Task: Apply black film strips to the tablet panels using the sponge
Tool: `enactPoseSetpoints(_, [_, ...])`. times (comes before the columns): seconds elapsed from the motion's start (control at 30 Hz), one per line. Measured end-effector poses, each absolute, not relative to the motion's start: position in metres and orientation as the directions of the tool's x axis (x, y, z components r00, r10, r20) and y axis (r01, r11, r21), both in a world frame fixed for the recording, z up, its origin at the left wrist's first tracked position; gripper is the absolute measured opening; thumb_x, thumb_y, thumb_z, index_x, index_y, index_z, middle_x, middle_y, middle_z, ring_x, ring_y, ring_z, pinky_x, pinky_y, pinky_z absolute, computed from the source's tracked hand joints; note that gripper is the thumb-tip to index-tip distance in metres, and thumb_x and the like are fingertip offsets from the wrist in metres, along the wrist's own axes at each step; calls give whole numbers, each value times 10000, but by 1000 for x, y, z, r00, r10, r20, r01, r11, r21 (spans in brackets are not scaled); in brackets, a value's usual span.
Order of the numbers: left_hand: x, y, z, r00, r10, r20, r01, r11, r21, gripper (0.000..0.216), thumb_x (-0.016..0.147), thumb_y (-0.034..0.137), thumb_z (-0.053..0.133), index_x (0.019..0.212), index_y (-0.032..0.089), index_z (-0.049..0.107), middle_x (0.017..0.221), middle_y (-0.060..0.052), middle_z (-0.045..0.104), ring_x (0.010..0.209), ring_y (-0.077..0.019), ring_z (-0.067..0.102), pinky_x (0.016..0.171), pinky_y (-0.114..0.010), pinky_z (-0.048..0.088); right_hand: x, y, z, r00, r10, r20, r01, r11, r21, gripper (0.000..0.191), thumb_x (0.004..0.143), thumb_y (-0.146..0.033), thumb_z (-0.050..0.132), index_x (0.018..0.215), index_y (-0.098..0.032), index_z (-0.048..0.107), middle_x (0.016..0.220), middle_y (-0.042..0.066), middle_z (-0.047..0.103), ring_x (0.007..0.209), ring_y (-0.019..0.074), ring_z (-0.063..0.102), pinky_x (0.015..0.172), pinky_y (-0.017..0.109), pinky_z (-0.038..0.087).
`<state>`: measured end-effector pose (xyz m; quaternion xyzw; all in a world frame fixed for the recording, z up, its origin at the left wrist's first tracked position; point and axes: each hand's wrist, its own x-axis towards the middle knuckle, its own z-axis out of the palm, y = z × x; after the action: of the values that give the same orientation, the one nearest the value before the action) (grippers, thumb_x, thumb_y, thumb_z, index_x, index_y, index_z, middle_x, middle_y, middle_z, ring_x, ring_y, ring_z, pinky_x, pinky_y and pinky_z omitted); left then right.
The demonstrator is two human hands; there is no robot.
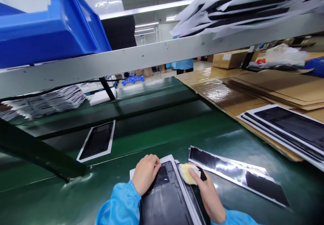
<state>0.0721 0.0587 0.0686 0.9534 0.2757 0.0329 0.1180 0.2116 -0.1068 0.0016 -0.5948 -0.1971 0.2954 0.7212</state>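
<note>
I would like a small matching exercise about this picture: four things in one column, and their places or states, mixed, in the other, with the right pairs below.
Things
1. left hand
2. right hand
3. blue bin
4. cardboard box

Places or states
A. brown, with a white label
B. resting on a dark panel
C. on the shelf
D. holding a yellow-and-white pad

Pairs: 1-B, 2-D, 3-C, 4-A

Lit ceiling tubes (pixel 146 24) beyond shelf rail (pixel 152 53), below it hard glare on strips (pixel 236 171), softer sheen on black panel (pixel 164 203), sheets (pixel 243 10) above blurred
</note>
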Motion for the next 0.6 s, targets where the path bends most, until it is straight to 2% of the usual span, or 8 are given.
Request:
enactPoseSetpoints(0.03, [72,59,68,838,546,-9,530,-809,254,61,913,205,528,953,195,573,901,-21,616,867,-185,575,757,-282,431,211,-106,3,746,662,-67,-188,113,-976,475,767,-600,718,989,-181,702,983,95,665,957,341,602,856,382,509])
enactPoseSetpoints(0.13, [71,61,69,808,587,-49,576,-772,268,245,906,260,560,1138,186,535,950,-41,614,913,-199,578,785,-298,436,208,-105,9,758,647,-84,-199,106,-974,508,746,-618,724,955,-156,704,959,104,670,920,340,611,828,392,510])
enactPoseSetpoints(0.3, [71,67,71,785,612,-99,614,-746,257,130,897,320,572,929,194,585,901,-27,610,891,-201,583,755,-286,420,200,-102,19,805,585,-99,-230,154,-961,488,707,-592,760,912,-153,713,912,84,672,894,326,610,771,356,503])
enactPoseSetpoints(0.53, [71,66,74,839,537,-84,536,-793,288,177,939,274,463,836,206,590,877,-16,601,867,-179,585,762,-265,405,204,-107,26,750,657,-73,-207,129,-970,478,734,-613,727,898,-165,710,887,72,661,856,313,609,764,342,505])
enactPoseSetpoints(0.6, [70,63,78,843,534,-58,521,-785,336,195,949,274,424,829,214,565,865,-7,607,856,-177,593,748,-256,403,206,-108,25,722,690,-54,-190,122,-974,466,743,-614,716,931,-188,714,969,74,655,928,324,596,810,348,502])
